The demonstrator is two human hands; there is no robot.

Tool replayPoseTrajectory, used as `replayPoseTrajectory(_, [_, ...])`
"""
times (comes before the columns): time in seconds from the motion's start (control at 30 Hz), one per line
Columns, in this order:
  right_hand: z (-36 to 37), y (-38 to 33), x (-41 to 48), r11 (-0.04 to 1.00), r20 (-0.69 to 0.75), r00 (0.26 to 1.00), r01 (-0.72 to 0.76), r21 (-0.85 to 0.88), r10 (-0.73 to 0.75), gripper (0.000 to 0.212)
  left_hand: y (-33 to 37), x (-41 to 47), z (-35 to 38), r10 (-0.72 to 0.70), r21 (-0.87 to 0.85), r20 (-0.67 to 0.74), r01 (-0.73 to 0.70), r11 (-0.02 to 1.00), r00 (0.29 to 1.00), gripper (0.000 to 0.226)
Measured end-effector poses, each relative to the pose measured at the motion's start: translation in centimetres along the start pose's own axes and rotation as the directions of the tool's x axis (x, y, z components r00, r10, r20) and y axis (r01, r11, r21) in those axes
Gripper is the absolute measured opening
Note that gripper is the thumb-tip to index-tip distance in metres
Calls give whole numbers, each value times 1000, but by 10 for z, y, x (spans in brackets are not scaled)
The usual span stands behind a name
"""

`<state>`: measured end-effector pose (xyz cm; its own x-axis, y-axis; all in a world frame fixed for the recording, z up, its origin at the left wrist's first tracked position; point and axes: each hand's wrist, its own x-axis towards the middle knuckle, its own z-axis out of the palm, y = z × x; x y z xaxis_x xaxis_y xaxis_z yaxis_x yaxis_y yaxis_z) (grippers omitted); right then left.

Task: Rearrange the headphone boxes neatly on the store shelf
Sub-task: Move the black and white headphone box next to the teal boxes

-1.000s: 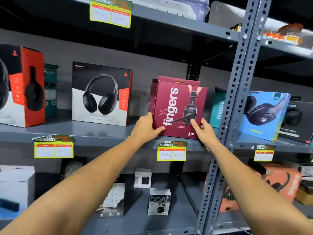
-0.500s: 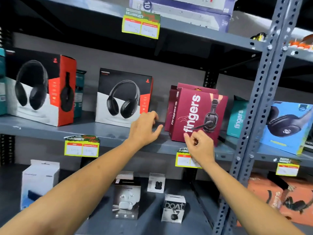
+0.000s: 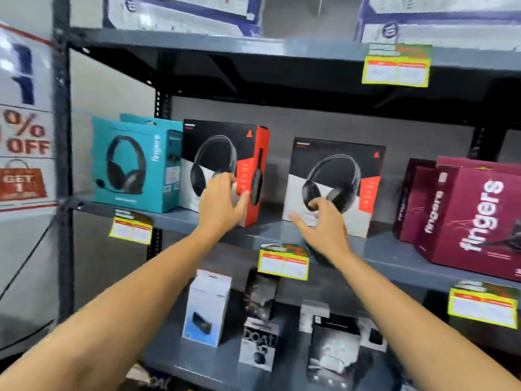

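Note:
A black, white and red headphone box (image 3: 222,148) stands angled on the grey middle shelf (image 3: 389,251). My left hand (image 3: 222,206) is at its front corner, fingers spread and touching it without a firm grip. A second, matching box (image 3: 342,165) faces forward to its right. My right hand (image 3: 324,225) hovers open in front of that box's lower left part. A teal "fingers" box (image 3: 127,165) stands at the shelf's left end. Two maroon "fingers" boxes (image 3: 476,218) stand at the right, one behind the other.
A dark upright post (image 3: 63,165) bounds the shelf on the left, with a discount poster (image 3: 25,153) beyond it. Yellow price tags (image 3: 283,262) hang from the shelf edges. Several small earbud boxes (image 3: 207,309) sit on the lower shelf. White and blue cartons (image 3: 180,12) fill the top shelf.
The view has swung left. Both hands have let go of the maroon box and moved left to the two black, white and red boxes.

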<state>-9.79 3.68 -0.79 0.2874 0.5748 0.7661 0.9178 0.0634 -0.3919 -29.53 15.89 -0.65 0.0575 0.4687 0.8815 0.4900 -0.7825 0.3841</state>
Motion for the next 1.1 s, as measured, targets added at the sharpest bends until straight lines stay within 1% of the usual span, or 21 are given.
replayPoseTrajectory(0.13, [59,-46,29,977,87,986,-153,150,141,80,-39,13,-17,-73,-20,63,74,997,995,44])
replayPoseTrajectory(0.2, [82,-62,42,962,124,973,-213,169,194,93,-55,18,-19,-62,14,97,61,998,993,45])
replayPoseTrajectory(0.23, [90,-68,46,953,151,963,-248,173,223,96,-62,20,-19,-54,26,107,51,998,993,46])
replayPoseTrajectory(0.27, [100,-71,50,942,172,953,-280,183,250,93,-70,23,-18,-44,24,113,42,999,993,46])
replayPoseTrajectory(0.33, [111,-74,53,920,208,939,-319,228,274,72,-82,28,-15,-15,1,119,15,1000,993,46])
replayPoseTrajectory(0.4, [116,-73,55,902,205,943,-314,298,261,55,-89,31,-12,28,-22,126,-25,999,992,46])
replayPoseTrajectory(0.5, [111,-63,53,878,202,946,-312,364,253,45,-101,34,-9,69,-61,133,-62,996,989,51])
replayPoseTrajectory(0.57, [100,-47,51,833,220,945,-320,452,243,40,-105,34,-7,43,-79,117,-33,996,992,67])
replayPoseTrajectory(0.67, [83,-28,45,779,218,943,-330,534,250,37,-108,33,-4,-18,-101,128,31,994,992,106])
replayPoseTrajectory(0.73, [78,-23,43,758,235,940,-339,558,247,34,-108,34,-2,-86,-173,156,113,978,984,124])
replayPoseTrajectory(0.77, [77,-22,42,749,241,938,-344,566,249,33,-109,35,-2,-133,-214,206,177,961,969,127])
replayPoseTrajectory(0.83, [78,-23,42,742,243,936,-351,571,256,35,-113,40,-3,-187,-272,304,274,922,934,124])
replayPoseTrajectory(0.9, [79,-24,41,739,237,934,-357,571,268,39,-114,41,-5,-183,-260,326,275,926,927,108])
replayPoseTrajectory(0.97, [78,-25,40,739,201,939,-343,580,278,34,-112,38,-9,-165,-228,290,236,945,942,97])
replayPoseTrajectory(1.0, [78,-25,39,734,175,940,-337,589,291,32,-110,36,-11,-163,-201,257,218,955,953,97])
replayPoseTrajectory(1.03, [78,-25,39,727,148,940,-332,601,307,35,-108,34,-12,-161,-171,220,201,965,962,100])
replayPoseTrajectory(1.1, [76,-25,38,707,118,932,-338,621,343,50,-102,32,-13,-161,-137,163,184,973,973,109])
